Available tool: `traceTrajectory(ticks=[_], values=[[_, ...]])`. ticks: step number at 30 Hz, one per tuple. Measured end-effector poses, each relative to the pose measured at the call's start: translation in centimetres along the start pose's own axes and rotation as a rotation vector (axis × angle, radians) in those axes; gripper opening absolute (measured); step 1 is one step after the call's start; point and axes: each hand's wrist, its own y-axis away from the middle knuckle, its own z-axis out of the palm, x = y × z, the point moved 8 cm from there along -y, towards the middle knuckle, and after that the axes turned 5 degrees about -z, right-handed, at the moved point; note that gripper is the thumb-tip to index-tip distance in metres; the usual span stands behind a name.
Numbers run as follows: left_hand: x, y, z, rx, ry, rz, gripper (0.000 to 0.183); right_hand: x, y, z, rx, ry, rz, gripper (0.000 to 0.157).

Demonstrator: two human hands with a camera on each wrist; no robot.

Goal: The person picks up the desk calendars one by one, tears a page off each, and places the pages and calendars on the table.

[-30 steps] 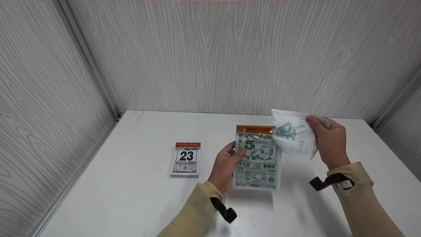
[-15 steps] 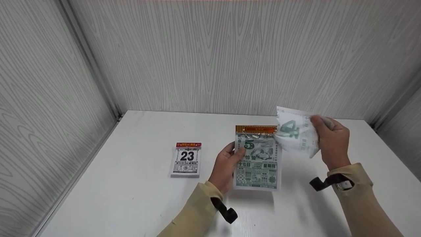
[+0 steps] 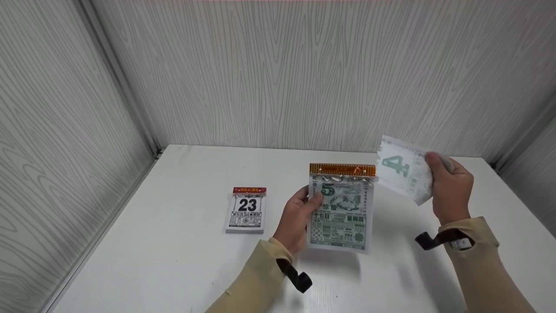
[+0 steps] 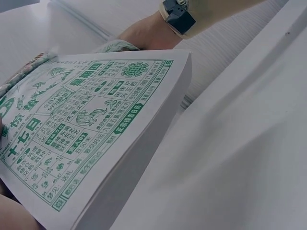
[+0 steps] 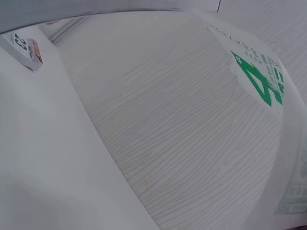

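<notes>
My left hand [image 3: 297, 219] grips the left edge of a thick tear-off calendar [image 3: 341, 217], thumb on its front. The calendar is raised over the table, with a gold and red band on top and a green 5 on its front page. In the left wrist view the calendar block [image 4: 91, 115] shows green print and a thick white page edge. Up and to the right, my right hand [image 3: 451, 191] pinches a loose calendar page [image 3: 402, 169] bearing a green 4. The page's left edge is ragged and lies close by the calendar's top right corner.
A smaller tear-off calendar [image 3: 246, 211] with a red top band and a black 23 lies on the white table [image 3: 182, 243], left of my left hand. Grey wood-grain panels [image 3: 269, 78] close off the back and sides.
My right hand has moved right with the torn page, which now hangs flatter and apart from the calendar's band. The left hand and calendar have barely moved.
</notes>
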Motion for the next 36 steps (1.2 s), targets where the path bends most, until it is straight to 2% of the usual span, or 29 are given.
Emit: traceTrajectory(ticks=[7, 11, 18, 22, 30, 36], values=[[0.2, 0.1, 0.0, 0.016, -0.002, 0.006, 0.039, -0.4, 0.2, -1.0, 0.025, 0.035, 0.004, 0.041], [0.0, 0.0, -0.4, 0.053, -0.015, 0.004, 0.040, -0.5, 0.5, -1.6, 0.049, 0.049, 0.007, 0.045], [-0.1, 0.0, -1.0, 0.101, -0.039, -0.002, 0.041, -0.4, 1.4, -2.3, 0.069, -0.106, -0.006, 0.039], [-0.1, 0.0, -1.2, 0.115, -0.036, -0.011, 0.038, -0.3, 2.2, -2.6, 0.060, -0.151, -0.008, 0.036], [0.1, 0.1, -0.8, 0.130, 0.005, -0.061, 0.035, -0.4, 3.7, -3.2, 0.069, -0.112, 0.042, 0.037], [-0.1, 0.0, -0.6, 0.153, 0.004, -0.109, 0.035, -0.6, 3.8, -3.5, 0.084, -0.068, 0.060, 0.032]])
